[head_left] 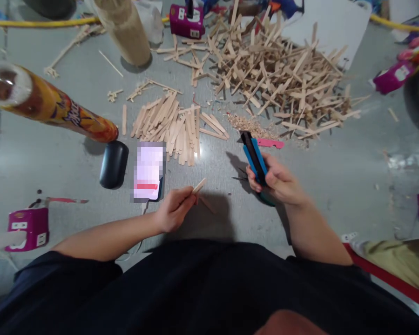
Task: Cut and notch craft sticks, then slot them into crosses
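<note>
Pinched between thumb and fingers, a flat wooden craft stick (pixel 199 186) points up and right out of my left hand (pixel 177 208). My right hand (pixel 277 179) is wrapped around a blue and black utility knife (pixel 254 158), its narrow end pointing away from me. Whether its blade is out, I cannot tell. Beneath that hand, a dark green curved object (pixel 266 200) shows in part. Just beyond the knife lies a slim pink cutter (pixel 271 143). A neat bunch of craft sticks (pixel 160 116) lies ahead of my left hand.
A large heap of cut sticks (pixel 282 74) spreads at the back, with wood shavings (pixel 249 125) before it. Left stand a tall orange snack tube (pixel 73 114) and a beige bottle (pixel 127 35). A phone (pixel 148 170) and black oval case (pixel 114 164) lie near my left hand.
</note>
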The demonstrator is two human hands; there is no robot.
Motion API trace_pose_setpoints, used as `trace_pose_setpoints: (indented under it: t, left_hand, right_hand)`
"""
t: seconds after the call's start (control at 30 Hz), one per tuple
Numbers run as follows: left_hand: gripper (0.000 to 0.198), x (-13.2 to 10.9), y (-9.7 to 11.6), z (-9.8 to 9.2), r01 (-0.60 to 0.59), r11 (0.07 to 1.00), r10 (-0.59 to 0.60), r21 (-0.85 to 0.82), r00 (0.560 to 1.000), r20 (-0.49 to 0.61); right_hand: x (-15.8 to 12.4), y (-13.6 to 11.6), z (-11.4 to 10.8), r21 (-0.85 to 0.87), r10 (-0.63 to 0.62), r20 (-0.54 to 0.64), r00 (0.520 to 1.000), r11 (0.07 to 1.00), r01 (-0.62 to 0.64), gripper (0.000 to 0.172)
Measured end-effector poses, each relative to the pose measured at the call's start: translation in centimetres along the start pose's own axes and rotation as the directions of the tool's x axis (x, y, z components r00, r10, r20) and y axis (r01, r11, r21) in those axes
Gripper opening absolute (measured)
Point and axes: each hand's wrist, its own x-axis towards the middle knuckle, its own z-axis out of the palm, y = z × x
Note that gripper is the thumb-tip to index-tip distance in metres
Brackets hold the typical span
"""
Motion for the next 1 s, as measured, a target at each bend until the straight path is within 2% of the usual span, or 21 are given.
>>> trace_pose_setpoints:
  t: [0.17, 0.27, 0.3, 0.37, 0.43, 0.47, 0.57, 0.67, 0.77, 0.83, 0.9, 0.93, 1.0]
  left_hand:
    - [0.061, 0.1, -0.5, -0.2, 0.002, 1.000, -0.001, 0.027, 1.000, -0.016]
    - [0.057, 0.5, -1.2, 0.2, 0.006, 0.999, -0.005, 0.045, 1.000, -0.030]
    - [0.056, 0.7, -1.4, 0.4, 0.003, 0.999, -0.001, 0.054, 0.999, -0.038]
    - [0.057, 1.1, -1.5, 0.7, -0.010, 0.997, 0.015, 0.080, 0.998, -0.059]
    - [0.058, 1.5, -1.4, 1.0, -0.024, 0.994, 0.036, 0.111, 0.994, -0.107]
    - [0.057, 1.6, -1.3, 1.1, -0.029, 0.991, 0.045, 0.128, 0.991, -0.125]
    - [0.056, 1.9, -0.9, 1.3, -0.038, 0.984, 0.066, 0.172, 0.985, -0.157]
    - [0.057, 2.2, -0.4, 1.4, -0.034, 0.985, 0.063, 0.167, 0.983, -0.174]
    - [0.062, 2.8, 0.5, 1.4, -0.015, 0.994, 0.037, 0.105, 0.977, -0.210]
    - [0.063, 3.2, 1.5, 1.3, -0.014, 0.999, 0.025, 0.045, 0.969, -0.247]
    - [0.060, 3.5, 2.9, 1.5, -0.035, 0.999, 0.030, -0.012, 0.952, -0.304]
    - [0.057, 3.6, 3.6, 1.8, -0.066, 0.995, 0.034, -0.079, 0.936, -0.351]
    - [0.054, 3.6, 5.0, 2.6, -0.105, 0.982, 0.036, -0.158, 0.921, -0.388]
  right_hand:
    - [0.6, 0.3, -2.3, -0.205, -0.169, -0.170, 0.971, 0.970, 0.132, 0.066]
    - [0.0, -1.5, -3.6, -0.410, -0.223, -0.195, 0.955, 0.903, 0.127, 0.049]
    - [-0.6, -2.3, -3.8, -0.496, -0.243, -0.196, 0.950, 0.860, 0.118, 0.044]
    - [-2.3, -3.4, -3.9, -0.760, -0.255, -0.165, 0.953, 0.649, 0.042, 0.048]
    - [-4.3, -3.4, -3.7, -0.874, -0.226, -0.183, 0.957, 0.483, -0.053, 0.047]
    - [-5.2, -2.9, -3.6, -0.897, -0.208, -0.201, 0.957, 0.433, -0.095, 0.044]
    - [-7.2, -0.6, -3.3, -0.913, -0.196, -0.226, 0.954, 0.384, -0.137, 0.039]
    - [-8.0, 1.5, -3.2, -0.921, -0.210, -0.267, 0.941, 0.343, -0.185, 0.038]
    - [-8.2, 1.9, -3.1, -0.930, -0.226, -0.289, 0.930, 0.298, -0.217, 0.039]
    - [-8.1, 1.3, -2.4, -0.938, -0.241, -0.293, 0.925, 0.262, -0.229, 0.042]
    - [-7.5, 0.3, -0.5, -0.950, -0.256, -0.276, 0.926, 0.221, -0.222, 0.043]
    - [-7.0, -0.2, 0.9, -0.959, -0.266, -0.253, 0.930, 0.195, -0.205, 0.041]
    - [-5.6, -1.1, 4.8, -0.981, -0.232, -0.136, 0.963, 0.165, -0.099, 0.041]
